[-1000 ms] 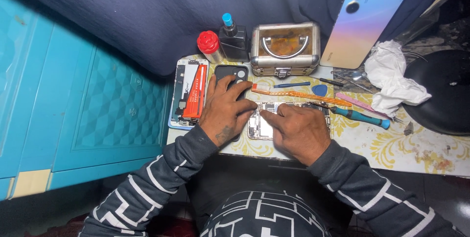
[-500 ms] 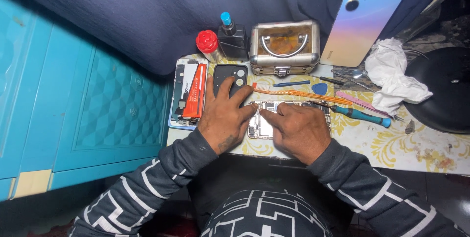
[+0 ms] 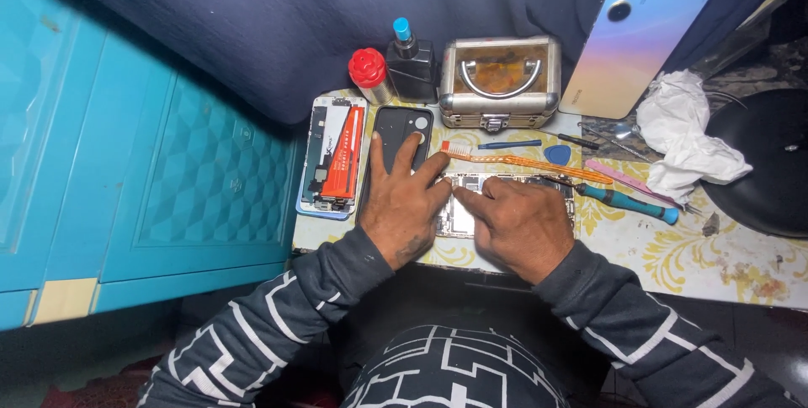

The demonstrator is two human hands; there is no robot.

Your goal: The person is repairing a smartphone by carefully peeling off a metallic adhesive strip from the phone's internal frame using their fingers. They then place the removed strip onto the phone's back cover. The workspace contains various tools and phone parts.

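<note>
- Dark blue cloth hangs behind a small counter with a yellow floral top; turquoise panelled cabinet doors stand to its left.
- Large glossy phone back, pastel gradient, leans upright at the rear right; a metal case with a handle sits beside it.
- Opened phone — bare boards, metallic — lies under both hands, long axis running left to right.
- Left hand lies flat, fingers spread over a black phone cover; right hand is equally near, fingers curled, index tip pressing the boards, gripping nothing.
- Orange toothbrush and teal screwdriver lie just beyond.
</note>
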